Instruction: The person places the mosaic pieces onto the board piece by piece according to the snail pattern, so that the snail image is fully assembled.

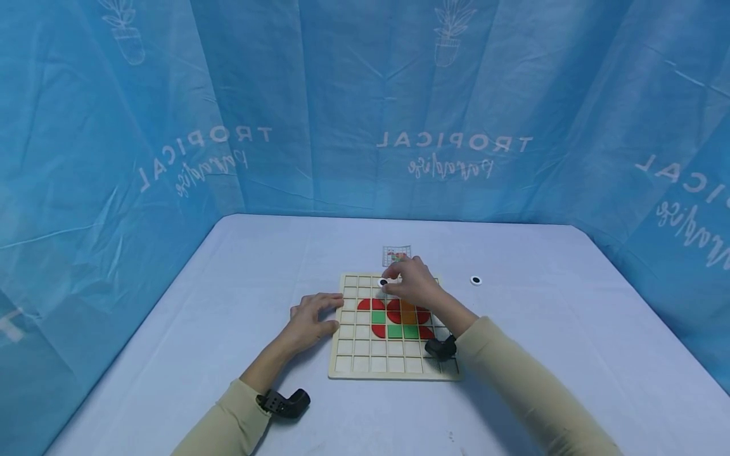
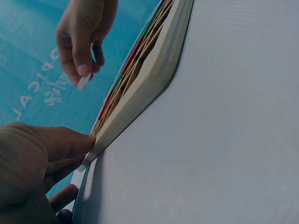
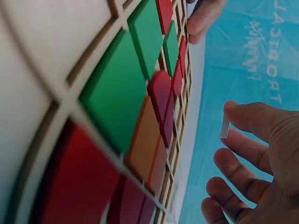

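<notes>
Over the upper part of a wooden grid board (image 1: 393, 377), my right hand (image 1: 416, 282) pinches a small white disc with a black centre (image 1: 383, 282) between thumb and forefinger. The right wrist view shows this disc (image 3: 225, 128) edge-on, raised off the board. My left hand (image 1: 310, 323) touches the board's left edge with its fingertips; the left wrist view shows the thumb (image 2: 72, 142) against that rim. Red rounded pieces (image 1: 378, 330), green squares (image 1: 395, 331) and orange pieces (image 1: 408, 315) lie in the middle cells. My right hand covers some upper cells.
A second white disc with a black centre (image 1: 476, 280) lies on the white table (image 1: 274, 253), right of the board. Behind the board is a small printed card (image 1: 397, 251), partly covered by my right hand. Blue curtains (image 1: 342, 95) stand around the table's back and sides.
</notes>
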Motion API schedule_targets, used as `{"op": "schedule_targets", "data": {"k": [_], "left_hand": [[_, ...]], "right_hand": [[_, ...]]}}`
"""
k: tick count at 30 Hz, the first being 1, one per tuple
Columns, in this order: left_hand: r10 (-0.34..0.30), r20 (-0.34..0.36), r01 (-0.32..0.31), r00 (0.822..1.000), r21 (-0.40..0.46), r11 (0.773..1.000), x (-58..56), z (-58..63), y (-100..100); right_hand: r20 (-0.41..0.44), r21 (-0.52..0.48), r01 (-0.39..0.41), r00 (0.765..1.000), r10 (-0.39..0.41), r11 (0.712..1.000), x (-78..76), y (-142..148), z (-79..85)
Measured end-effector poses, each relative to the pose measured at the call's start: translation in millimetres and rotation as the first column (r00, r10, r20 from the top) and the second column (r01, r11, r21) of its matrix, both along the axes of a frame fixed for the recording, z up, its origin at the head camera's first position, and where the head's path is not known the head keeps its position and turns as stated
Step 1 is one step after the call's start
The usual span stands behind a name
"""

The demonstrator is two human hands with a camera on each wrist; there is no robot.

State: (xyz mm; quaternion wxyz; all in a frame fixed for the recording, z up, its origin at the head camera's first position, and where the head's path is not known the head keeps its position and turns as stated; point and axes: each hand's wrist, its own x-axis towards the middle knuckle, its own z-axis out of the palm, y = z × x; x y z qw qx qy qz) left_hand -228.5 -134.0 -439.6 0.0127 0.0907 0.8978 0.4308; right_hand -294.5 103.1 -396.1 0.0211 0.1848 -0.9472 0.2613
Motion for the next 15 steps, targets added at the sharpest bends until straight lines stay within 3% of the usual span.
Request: {"op": "schedule_targets", "data": {"k": [6, 15], "left_hand": [[-0.003, -0.004, 0.003, 1.000, -0.004, 1.000, 0.7, 0.2, 0], [-0.002, -0.002, 0.002, 1.000, -0.009, 1.000, 1.3, 1.4, 0]], "right_hand": [[0.025, 0.017, -0.033, 0.999, 0.032, 0.999, -4.1, -11, -4.5], [0.082, 0.056, -0.015, 0.997, 0.011, 0.998, -7.8, -13, -9.1]]}}
